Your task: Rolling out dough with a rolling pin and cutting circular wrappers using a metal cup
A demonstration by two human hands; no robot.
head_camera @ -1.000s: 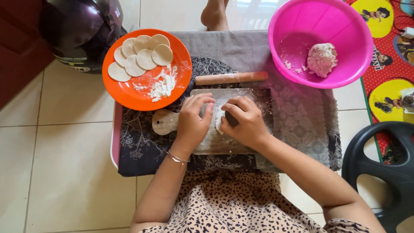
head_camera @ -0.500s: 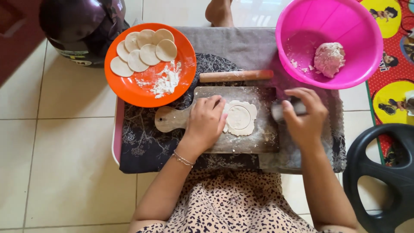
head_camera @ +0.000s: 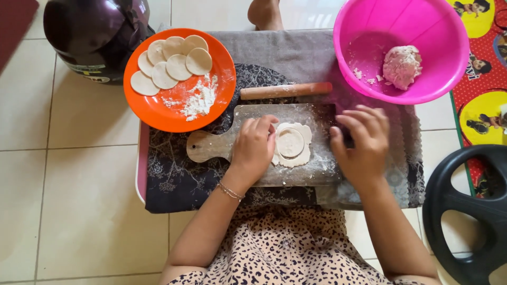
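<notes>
Plate (head_camera: 158, 113) holds cut rounds; left hand (head_camera: 253, 148) lies flat, empty, touching dough (head_camera: 290, 143) mid-board (head_camera: 317, 169); soft, thin, likely tears, so lift by its edge; right hand (head_camera: 362, 142) curls over something dark, unclear.

**Tight around the board, open on the tiles**

The wooden board (head_camera: 317, 169) is hemmed in. Behind it the rolling pin (head_camera: 285, 90) lies crosswise, just beside its far edge, and beyond that the pink bowl (head_camera: 449, 63) blocks the far right. The orange plate (head_camera: 158, 113) overlaps the far-left corner, near the board's handle. The left hand (head_camera: 254, 148) rests on the board's middle, touching the dough (head_camera: 291, 143); the right hand (head_camera: 362, 140) covers its right edge (something dark under the fingers, unclear what). Free lanes: the patterned cloth (head_camera: 174, 184) left of the handle, the grey cloth (head_camera: 296, 55) between plate and bowl, and the bare tiles (head_camera: 68, 211) at left. A dark helmet (head_camera: 90, 34) and a black wheel (head_camera: 465, 211) bound the corners.
</notes>
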